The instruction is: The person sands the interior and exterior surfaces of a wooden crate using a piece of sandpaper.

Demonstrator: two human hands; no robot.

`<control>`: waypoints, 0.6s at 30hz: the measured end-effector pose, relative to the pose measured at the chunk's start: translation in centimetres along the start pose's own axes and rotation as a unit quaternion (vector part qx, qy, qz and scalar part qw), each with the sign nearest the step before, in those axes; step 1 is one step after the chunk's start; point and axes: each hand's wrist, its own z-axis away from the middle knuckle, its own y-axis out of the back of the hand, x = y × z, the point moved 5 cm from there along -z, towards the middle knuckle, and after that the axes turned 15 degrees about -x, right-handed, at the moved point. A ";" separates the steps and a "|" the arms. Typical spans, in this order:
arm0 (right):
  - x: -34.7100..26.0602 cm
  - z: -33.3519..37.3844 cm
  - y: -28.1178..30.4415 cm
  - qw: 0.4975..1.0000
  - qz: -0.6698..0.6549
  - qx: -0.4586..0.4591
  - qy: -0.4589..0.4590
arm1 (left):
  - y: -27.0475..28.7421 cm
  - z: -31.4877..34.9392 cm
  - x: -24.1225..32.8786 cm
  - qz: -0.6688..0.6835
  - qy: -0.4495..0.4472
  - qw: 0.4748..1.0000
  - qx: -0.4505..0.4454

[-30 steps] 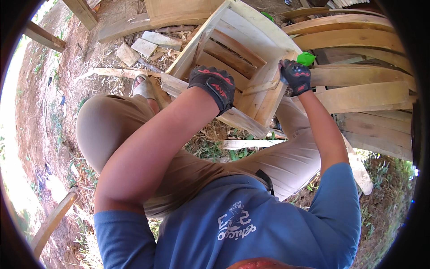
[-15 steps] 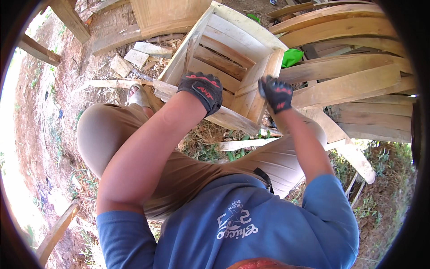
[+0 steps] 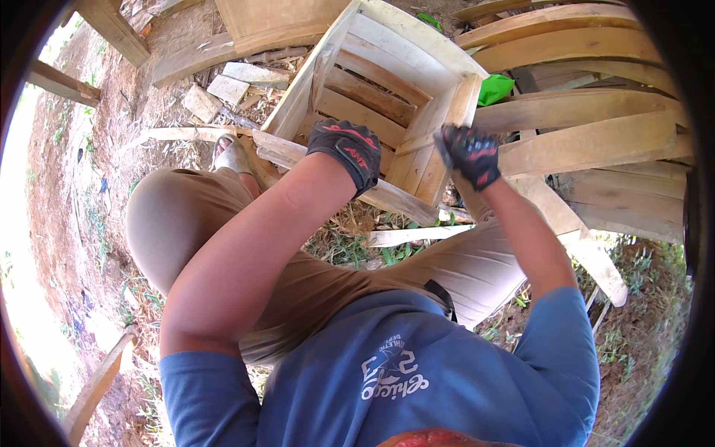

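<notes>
A slatted wooden crate (image 3: 406,24) stands tilted in front of me between my knees, with its open side toward me. My left hand (image 3: 345,153), in a black fingerless-looking glove with red marks, is closed over the crate's near rail (image 3: 402,203). Its fingertips are hidden, so whether it grips the rail does not show. By the crate's right wall (image 3: 456,112), my right hand (image 3: 471,155), in a matching glove, is closed in a fist. A blurred greyish thing (image 3: 444,149) sticks out at its thumb side; its kind cannot be made out.
Long curved-looking planks (image 3: 573,41) are stacked to the right, beside a bright green bag-like piece (image 3: 495,89). Small wood offcuts (image 3: 228,89) lie left of the crate. A wide board (image 3: 279,26) lies behind. Another plank (image 3: 97,387) is at the lower left.
Both my hands and the crate have shifted slightly to the right. My hands stay closed.
</notes>
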 end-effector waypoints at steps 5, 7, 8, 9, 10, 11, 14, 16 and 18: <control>8.3 -6.2 -4.7 0.966 -0.132 -0.101 -0.196 | 0.4 0.2 -0.2 -0.003 -0.002 1.000 -0.004; 10.3 -6.2 -5.7 0.927 -0.196 -0.132 -0.292 | 0.5 0.2 -0.1 -0.021 -0.003 1.000 0.020; 10.7 -5.9 -6.1 0.902 -0.229 -0.147 -0.337 | 0.3 0.3 -0.3 -0.030 0.000 0.999 0.031; 11.2 -4.7 -6.8 0.893 -0.243 -0.090 -0.368 | 0.4 0.2 -0.1 -0.032 -0.003 0.999 0.026; 10.8 -3.0 -8.0 0.881 -0.255 -0.032 -0.399 | 0.4 0.2 0.1 -0.035 -0.007 0.999 0.020; 10.2 -1.8 -8.6 0.866 -0.269 0.026 -0.422 | 0.4 0.2 0.1 -0.037 -0.004 0.999 0.013; 4.1 2.1 -8.3 0.858 -0.366 -0.007 -0.362 | 0.1 0.7 0.1 -0.053 0.010 0.998 0.013; 0.0 6.0 -9.2 0.857 -0.383 -0.017 -0.345 | 0.4 1.2 0.7 -0.054 -0.001 0.998 0.010; -3.0 9.0 -8.5 0.860 -0.392 -0.041 -0.323 | 0.4 1.2 1.2 -0.057 -0.012 0.998 0.004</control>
